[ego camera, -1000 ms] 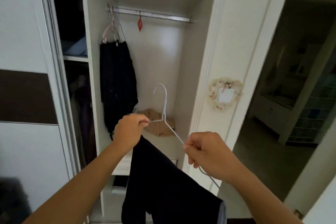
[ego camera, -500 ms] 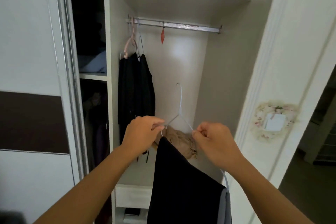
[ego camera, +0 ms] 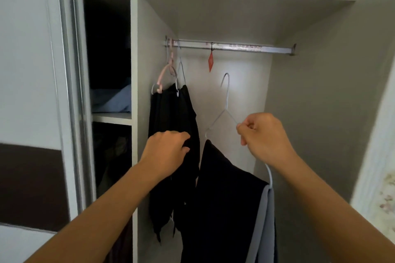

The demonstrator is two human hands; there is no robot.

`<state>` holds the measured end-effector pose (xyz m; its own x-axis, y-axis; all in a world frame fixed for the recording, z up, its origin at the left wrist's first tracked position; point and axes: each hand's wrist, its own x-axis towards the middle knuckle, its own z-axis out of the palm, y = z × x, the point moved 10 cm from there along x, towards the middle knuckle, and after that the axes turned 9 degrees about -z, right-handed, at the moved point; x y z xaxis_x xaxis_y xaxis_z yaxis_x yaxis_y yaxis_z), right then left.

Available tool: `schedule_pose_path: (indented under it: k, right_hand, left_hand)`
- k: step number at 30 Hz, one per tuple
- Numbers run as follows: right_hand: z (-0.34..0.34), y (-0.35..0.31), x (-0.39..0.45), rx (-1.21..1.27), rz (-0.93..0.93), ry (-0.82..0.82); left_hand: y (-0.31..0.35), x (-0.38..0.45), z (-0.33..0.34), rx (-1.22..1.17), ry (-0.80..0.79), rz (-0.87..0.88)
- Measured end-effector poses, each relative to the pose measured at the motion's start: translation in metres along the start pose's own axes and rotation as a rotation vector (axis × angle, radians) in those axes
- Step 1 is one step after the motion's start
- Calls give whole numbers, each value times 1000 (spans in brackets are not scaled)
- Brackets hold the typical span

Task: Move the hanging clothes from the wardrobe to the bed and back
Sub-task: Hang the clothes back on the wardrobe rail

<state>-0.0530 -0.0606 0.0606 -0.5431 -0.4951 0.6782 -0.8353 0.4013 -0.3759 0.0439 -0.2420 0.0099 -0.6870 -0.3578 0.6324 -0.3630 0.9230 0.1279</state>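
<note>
two hands work mid-frame: the right hand (ego camera: 265,136) pinches a white wire hanger (ego camera: 224,102) carrying black trousers (ego camera: 224,198) below the rail (ego camera: 235,47); the left hand (ego camera: 165,151), fingers curled, touches hanging black clothes (ego camera: 173,113).

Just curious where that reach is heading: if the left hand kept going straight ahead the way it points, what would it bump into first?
The left hand would first meet the black clothes hanging at the rail's left end; it looks already against them, though depth is unclear.
</note>
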Motion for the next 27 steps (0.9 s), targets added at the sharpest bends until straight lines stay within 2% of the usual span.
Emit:
schedule_pose_path:
  k: [6,15,21,27]
  right_hand:
    - [20,9,71,-112,-29,26]
    - [47,-2,152,-169,-52,106]
    - [52,-26,206,-244,-62,139]
    - [67,-53,267,-305,-80,159]
  left_hand:
    - [-16,62,5,39,70,49]
    - [-76,117,-28,97,390,136]
    - [-95,140,-22,116,420,229]
    - [-97,147,-23,82,530,343]
